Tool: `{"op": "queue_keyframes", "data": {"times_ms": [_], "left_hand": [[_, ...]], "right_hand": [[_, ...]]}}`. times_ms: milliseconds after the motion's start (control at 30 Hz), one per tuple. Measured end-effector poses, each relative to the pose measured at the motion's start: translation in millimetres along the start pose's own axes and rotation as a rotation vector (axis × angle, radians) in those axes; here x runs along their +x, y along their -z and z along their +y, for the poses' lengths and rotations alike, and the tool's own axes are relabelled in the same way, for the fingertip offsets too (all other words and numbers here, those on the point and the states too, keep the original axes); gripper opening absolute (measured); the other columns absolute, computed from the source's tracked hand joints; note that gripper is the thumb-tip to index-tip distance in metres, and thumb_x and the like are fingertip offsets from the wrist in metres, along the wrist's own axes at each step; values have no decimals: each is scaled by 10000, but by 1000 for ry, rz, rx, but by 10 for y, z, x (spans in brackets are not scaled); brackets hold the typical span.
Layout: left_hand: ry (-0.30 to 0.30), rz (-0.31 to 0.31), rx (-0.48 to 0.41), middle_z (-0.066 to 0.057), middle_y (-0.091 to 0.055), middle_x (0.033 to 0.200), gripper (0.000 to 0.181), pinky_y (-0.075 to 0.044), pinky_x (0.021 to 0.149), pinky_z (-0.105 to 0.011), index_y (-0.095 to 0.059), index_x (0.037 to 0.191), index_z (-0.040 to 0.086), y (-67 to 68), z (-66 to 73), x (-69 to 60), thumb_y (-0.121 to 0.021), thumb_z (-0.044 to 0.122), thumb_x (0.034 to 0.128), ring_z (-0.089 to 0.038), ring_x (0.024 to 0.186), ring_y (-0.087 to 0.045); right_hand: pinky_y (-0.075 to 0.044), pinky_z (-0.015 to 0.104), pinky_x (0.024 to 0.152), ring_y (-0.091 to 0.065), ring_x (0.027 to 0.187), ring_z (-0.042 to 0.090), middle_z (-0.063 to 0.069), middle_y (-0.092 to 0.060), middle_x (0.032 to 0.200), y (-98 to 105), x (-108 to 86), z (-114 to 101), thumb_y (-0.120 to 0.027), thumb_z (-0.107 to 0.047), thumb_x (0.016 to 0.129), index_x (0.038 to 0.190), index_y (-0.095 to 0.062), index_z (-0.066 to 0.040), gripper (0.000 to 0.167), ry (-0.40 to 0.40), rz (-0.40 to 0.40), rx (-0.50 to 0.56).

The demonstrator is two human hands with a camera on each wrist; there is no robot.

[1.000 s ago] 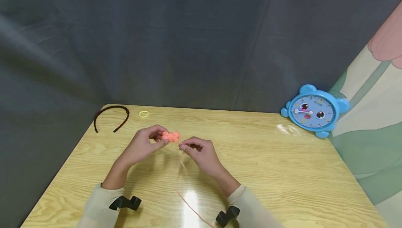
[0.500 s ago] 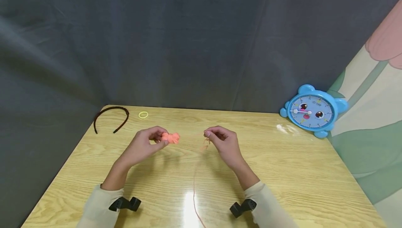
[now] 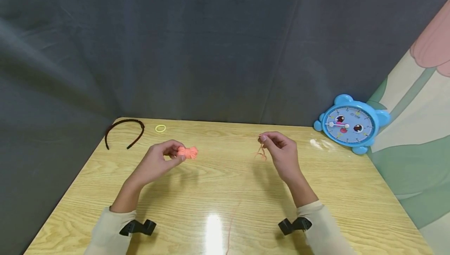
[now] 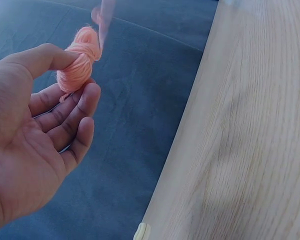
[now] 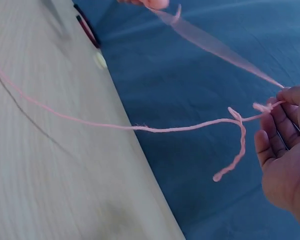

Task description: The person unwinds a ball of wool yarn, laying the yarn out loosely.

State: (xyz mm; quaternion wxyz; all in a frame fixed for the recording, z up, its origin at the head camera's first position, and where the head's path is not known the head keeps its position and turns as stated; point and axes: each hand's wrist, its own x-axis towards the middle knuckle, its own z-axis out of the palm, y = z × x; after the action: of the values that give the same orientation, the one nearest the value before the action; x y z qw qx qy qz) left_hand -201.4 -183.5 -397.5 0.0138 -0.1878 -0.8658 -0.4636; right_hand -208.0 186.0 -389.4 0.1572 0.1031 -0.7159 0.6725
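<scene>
A small coral-pink bundle of yarn point(image 3: 188, 152), wound tight round its middle, is pinched by my left hand point(image 3: 159, 161) between thumb and fingers above the table. In the left wrist view the bundle point(image 4: 80, 60) shows looped strands and a blurred strand rising off it. My right hand point(image 3: 283, 155), well off to the right, pinches a strand of the same yarn point(image 5: 190, 128). From its fingertips dangles a short knotted tail, and one long length runs down to the table's near side. Another blurred strand stretches from the right fingertips toward the bundle in the right wrist view.
A dark headband point(image 3: 124, 121) and a yellow hair tie point(image 3: 160, 129) lie at the table's back left. A blue animal-shaped clock point(image 3: 351, 126) leans at the back right corner. Behind the wooden table point(image 3: 334, 192) hangs a dark curtain point(image 3: 225, 52).
My right hand has moved far to the right, away from the bundle, with the yarn strand in its fingers. My left hand has hardly moved, only slightly left, still pinching the yarn bundle.
</scene>
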Motion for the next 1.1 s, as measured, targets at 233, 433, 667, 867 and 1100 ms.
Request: {"op": "queue_keyframes", "data": {"times_ms": [233, 433, 667, 867, 1100], "left_hand": [[2, -1, -11, -46, -701, 1033, 204, -552, 782, -280, -701, 1158, 125, 7, 28, -7, -743, 158, 961, -203, 926, -641], [10, 0, -13, -45, -705, 1043, 206, -558, 798, -293, -699, 1159, 125, 9, 35, -5, -743, 151, 959, -204, 934, -643], [9, -2, -4, -46, -697, 1024, 189, -556, 791, -285, -700, 1141, 121, 12, 25, -11, -742, 146, 958, -205, 919, -633], [6, -1, -7, -48, -697, 1025, 191, -557, 785, -309, -700, 1146, 121, 20, 29, -19, -738, 151, 962, -209, 920, -635], [11, 3, -7, -55, -700, 1023, 207, -558, 773, -326, -700, 1160, 113, 23, 29, -17, -740, 140, 958, -209, 922, -638]], "right_hand": [[-574, 175, 769, -668, 810, 55, -101, -740, 875, 283, 68, -69, -689, -116, 1001, 1051, -701, 101, 223, 6, 76, -15], [-570, 165, 760, -665, 792, 62, -76, -739, 846, 493, 104, -135, -693, -94, 993, 1010, -717, 73, 170, 17, 139, 26], [-568, 171, 759, -650, 787, 87, -52, -741, 867, 704, 124, -191, -694, -109, 993, 1008, -722, 49, 161, 26, 181, 45], [-558, 139, 769, -645, 804, 78, -63, -749, 891, 902, 136, -215, -692, -112, 994, 1037, -727, 29, 152, 9, 220, 21], [-565, 154, 725, -648, 771, 110, -15, -751, 829, 1087, 165, -231, -712, -43, 964, 978, -742, 42, 91, 39, 336, 98]]}}
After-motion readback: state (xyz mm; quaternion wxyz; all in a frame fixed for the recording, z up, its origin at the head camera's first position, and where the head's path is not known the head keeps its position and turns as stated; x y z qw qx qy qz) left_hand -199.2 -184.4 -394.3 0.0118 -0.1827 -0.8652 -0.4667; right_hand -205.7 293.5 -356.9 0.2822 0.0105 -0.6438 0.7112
